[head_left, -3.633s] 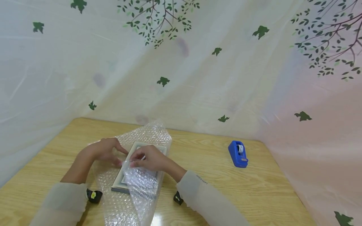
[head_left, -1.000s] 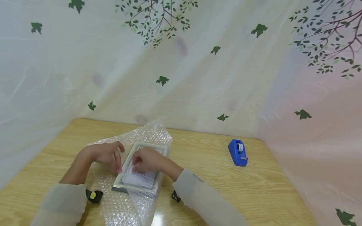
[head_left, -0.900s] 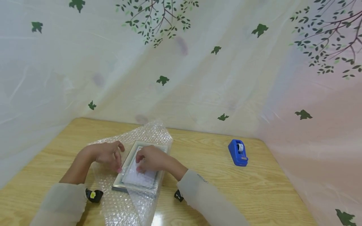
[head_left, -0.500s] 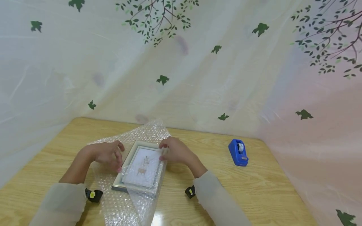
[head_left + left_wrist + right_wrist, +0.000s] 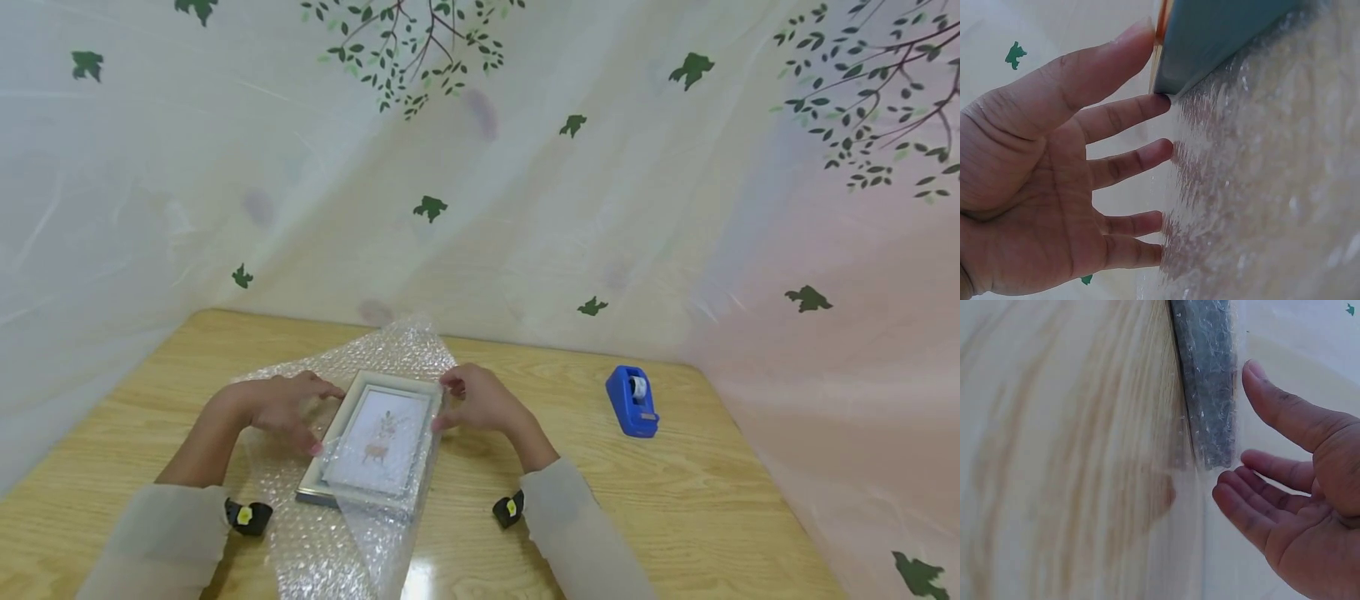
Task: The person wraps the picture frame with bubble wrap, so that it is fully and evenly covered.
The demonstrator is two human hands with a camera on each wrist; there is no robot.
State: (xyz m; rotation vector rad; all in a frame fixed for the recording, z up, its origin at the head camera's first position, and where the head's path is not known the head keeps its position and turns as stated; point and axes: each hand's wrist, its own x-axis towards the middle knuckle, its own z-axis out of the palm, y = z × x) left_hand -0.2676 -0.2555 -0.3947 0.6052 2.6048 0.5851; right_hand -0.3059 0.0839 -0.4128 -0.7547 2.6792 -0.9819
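A picture frame (image 5: 345, 422) with a pale border and a small drawing of a plant-like figure lies face up on a sheet of bubble wrap (image 5: 307, 542). One flap of the wrap is folded over the frame's right side and lower part. My left hand (image 5: 283, 410) is at the frame's left edge; in the left wrist view, its thumb (image 5: 1100, 72) and index fingertip meet the frame's corner, other fingers straight. At the far right corner is my right hand (image 5: 483, 402), fingers loosely bent. The right wrist view shows its fingertips beside the wrapped side (image 5: 1210, 394).
A blue tape dispenser (image 5: 632, 402) with a roll of tape stands on the right of the wooden table (image 5: 600, 517). Behind the table hangs a pale curtain (image 5: 510, 250) printed with leaves and branches. A black wrist strap (image 5: 250, 517) shows below the left sleeve.
My right hand has moved off the picture to the frame's far right corner, uncovering the drawing. The flap, pinched up earlier, now lies over the frame. My left hand stays along the left edge.
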